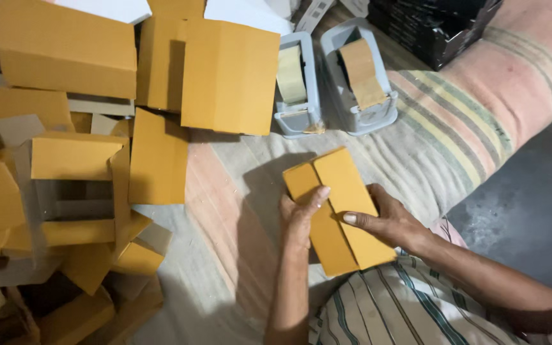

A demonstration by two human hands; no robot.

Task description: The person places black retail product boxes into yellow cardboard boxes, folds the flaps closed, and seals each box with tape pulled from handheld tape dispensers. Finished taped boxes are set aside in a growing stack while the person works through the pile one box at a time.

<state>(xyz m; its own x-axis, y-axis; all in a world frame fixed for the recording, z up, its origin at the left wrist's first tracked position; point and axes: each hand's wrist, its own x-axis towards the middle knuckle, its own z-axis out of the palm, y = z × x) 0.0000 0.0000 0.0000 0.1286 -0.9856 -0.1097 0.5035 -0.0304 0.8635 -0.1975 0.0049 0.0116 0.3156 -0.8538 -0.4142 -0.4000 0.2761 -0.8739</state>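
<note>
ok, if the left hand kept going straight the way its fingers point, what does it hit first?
Past the box it holds, the left hand probably meets the smaller grey tape dispenser first; depth is unclear, so hedged.

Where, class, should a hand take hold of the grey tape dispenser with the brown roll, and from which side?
Probably across the two long grey side walls of the tape dispenser, coming down from above. It stands upright, its open top showing the roll between the walls. The second dispenser stands close on one side, so fingers there need care.
</note>
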